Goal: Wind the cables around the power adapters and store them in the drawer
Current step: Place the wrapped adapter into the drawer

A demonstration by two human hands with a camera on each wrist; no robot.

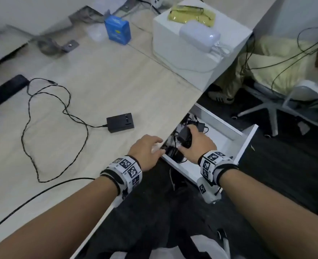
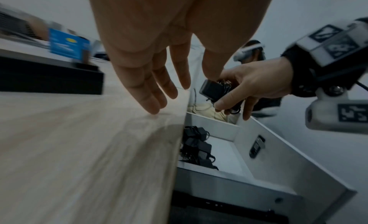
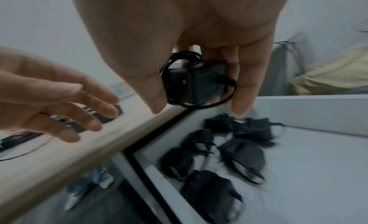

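My right hand (image 1: 193,143) grips a black power adapter (image 1: 184,136) with its cable wound round it, held over the open white drawer (image 1: 246,144). The right wrist view shows the wound adapter (image 3: 197,84) pinched between thumb and fingers above several wound black adapters (image 3: 243,155) lying in the drawer. My left hand (image 1: 147,148) hovers with fingers straight over the desk's edge, holding nothing. Another black adapter (image 1: 120,122) lies on the desk with its cable (image 1: 47,128) loose and spread out to the left.
On the wooden desk (image 1: 98,81) stand a blue box (image 1: 118,29) and a white box (image 1: 197,42) with a white charger on top. A black bar (image 1: 4,92) lies at the left edge. A seated person's legs and a chair base (image 1: 270,111) are beyond the drawer.
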